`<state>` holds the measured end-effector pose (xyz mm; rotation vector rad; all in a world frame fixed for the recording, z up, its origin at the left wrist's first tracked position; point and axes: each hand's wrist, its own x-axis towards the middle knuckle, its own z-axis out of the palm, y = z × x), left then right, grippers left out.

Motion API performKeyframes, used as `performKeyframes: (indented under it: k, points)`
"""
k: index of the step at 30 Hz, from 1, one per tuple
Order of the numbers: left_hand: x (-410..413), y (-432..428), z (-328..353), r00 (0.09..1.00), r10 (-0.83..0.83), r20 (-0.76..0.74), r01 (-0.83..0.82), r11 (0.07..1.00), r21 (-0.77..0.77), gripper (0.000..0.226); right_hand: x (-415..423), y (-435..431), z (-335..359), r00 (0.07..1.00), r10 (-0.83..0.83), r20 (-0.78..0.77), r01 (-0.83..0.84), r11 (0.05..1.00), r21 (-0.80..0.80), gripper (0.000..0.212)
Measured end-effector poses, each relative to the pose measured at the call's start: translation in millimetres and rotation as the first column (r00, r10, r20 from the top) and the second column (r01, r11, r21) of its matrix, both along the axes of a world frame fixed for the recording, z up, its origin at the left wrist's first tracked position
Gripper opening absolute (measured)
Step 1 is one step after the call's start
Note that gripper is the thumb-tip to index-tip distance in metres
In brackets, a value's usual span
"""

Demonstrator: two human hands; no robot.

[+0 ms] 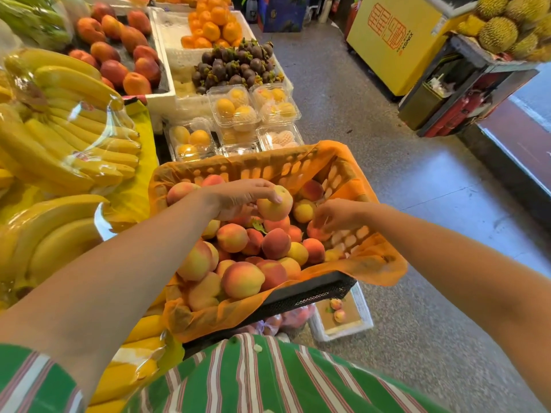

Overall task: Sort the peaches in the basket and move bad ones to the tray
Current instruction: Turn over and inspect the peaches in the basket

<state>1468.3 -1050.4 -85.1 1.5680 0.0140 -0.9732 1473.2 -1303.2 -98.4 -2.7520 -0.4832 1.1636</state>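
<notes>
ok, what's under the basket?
A white tray on the floor holds two peaches; beside it, bagged reddish fruit. The basket covers the rest, so what it stands on is hidden.

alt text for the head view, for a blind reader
A person's left hand grips a yellow-red peach above an orange-lined basket full of peaches, while the right hand curls over a reddish peach by the basket's right wall. Bananas lie to the left; a white tray with two peaches sits on the floor.
</notes>
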Motion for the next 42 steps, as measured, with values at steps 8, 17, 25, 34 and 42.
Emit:
performKeyframes:
  k: [8, 17, 25, 34, 42]
  points:
    - [13.5, -52.2, -13.6, 0.995, -0.007, 0.095, -0.007, 0.989, 0.147, 0.043, -3.5, -61.0, 10.2, 0.827, -0.300, 0.476, 0.145, 0.931, 0.335, 0.036]
    - [33.7, -122.5, -61.2, 0.946, -0.158, 0.283, 0.038, 0.921, 0.386, 0.058, -22.0, -76.4, -29.6, 0.862, -0.404, 0.306, 0.257, 0.869, 0.423, 0.072]
    - [54.6, -152.6, -99.3, 0.908, -0.182, 0.377, -0.019, 0.881, 0.472, 0.060, -22.6, -82.6, -37.5, 0.839, -0.439, 0.321, 0.229, 0.820, 0.525, 0.063]
    - [55.1, -132.6, -75.4, 0.877, -0.324, 0.355, 0.123, 0.866, 0.485, 0.047, -22.3, -81.8, -32.6, 0.842, -0.450, 0.298, 0.247, 0.812, 0.528, 0.059]
    - [26.4, -44.6, 1.7, 0.862, -0.464, 0.203, 0.332, 0.821, 0.465, 0.015, -17.5, -24.9, -3.5, 0.796, -0.312, 0.519, -0.014, 0.847, 0.531, 0.047]
